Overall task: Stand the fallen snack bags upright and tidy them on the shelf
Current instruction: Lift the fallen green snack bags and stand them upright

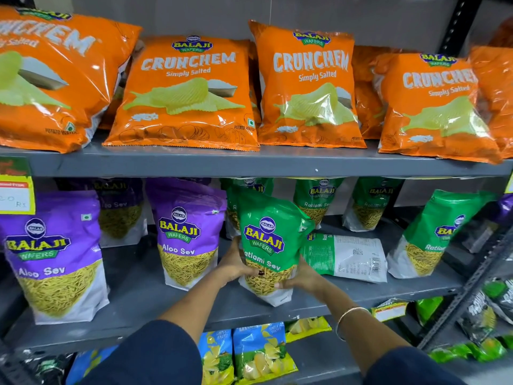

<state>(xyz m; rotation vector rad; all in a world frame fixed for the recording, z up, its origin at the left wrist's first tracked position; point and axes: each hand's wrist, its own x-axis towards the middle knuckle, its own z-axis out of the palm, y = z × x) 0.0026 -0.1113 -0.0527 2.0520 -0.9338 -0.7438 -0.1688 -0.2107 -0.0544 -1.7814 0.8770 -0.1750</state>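
A green Ratlami Sev bag (pixel 268 240) stands a little tilted on the grey middle shelf (pixel 172 304). My left hand (pixel 236 263) grips its lower left side and my right hand (pixel 301 277) grips its lower right side. Just right of it another green Ratlami Sev bag (pixel 347 257) lies flat on its front, back label up. More green bags stand upright behind (pixel 320 200) and at the right (pixel 435 234). Purple Aloo Sev bags stand at the left (pixel 55 257) and centre-left (pixel 187 232).
Orange Crunchem bags (pixel 188 93) fill the upper shelf. A price tag (pixel 15 194) hangs at the left shelf edge. Blue and yellow chip bags (pixel 258 354) sit on the shelf below. A black perforated upright (pixel 460 295) slants at the right.
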